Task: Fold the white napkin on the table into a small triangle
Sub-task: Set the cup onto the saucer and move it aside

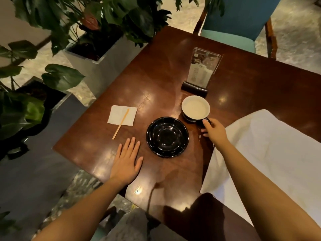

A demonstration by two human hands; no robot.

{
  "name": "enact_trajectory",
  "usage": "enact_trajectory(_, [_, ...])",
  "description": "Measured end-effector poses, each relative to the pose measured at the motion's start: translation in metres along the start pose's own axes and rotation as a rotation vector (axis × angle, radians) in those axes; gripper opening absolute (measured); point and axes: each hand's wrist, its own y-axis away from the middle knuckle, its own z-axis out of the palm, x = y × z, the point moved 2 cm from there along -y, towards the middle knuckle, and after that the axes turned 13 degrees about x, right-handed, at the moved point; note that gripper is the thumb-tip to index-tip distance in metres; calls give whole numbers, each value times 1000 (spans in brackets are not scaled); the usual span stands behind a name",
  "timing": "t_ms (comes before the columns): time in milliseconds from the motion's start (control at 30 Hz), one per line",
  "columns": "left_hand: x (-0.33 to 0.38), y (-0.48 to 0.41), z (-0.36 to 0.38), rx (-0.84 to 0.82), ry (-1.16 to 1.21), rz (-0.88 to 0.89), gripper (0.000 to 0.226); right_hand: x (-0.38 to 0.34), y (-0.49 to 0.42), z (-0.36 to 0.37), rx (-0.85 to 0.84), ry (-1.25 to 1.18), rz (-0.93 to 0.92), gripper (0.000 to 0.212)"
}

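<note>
A small white napkin (121,115) lies flat and square on the dark wooden table (156,80), left of centre. A thin wooden stir stick (121,123) rests diagonally across it and sticks out past its near edge. My left hand (127,158) lies flat on the table with fingers spread, below the napkin and apart from it. My right hand (214,129) grips the dark handle of a cup (195,106) with a white inside.
An empty black saucer (167,136) sits between my hands. A clear menu stand (201,72) is behind the cup. A large white cloth (267,153) covers the right side. Potted plants (97,26) crowd the left edge; a teal chair (232,20) is at the far side.
</note>
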Motion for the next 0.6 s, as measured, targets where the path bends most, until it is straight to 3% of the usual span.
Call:
enact_trajectory(200, [-1, 1, 3, 6, -4, 3, 60, 2, -2, -1, -14, 5, -88, 19])
enact_trajectory(600, [-2, 0, 1, -1, -4, 0, 61, 7, 36, -8, 21, -55, -249, 21])
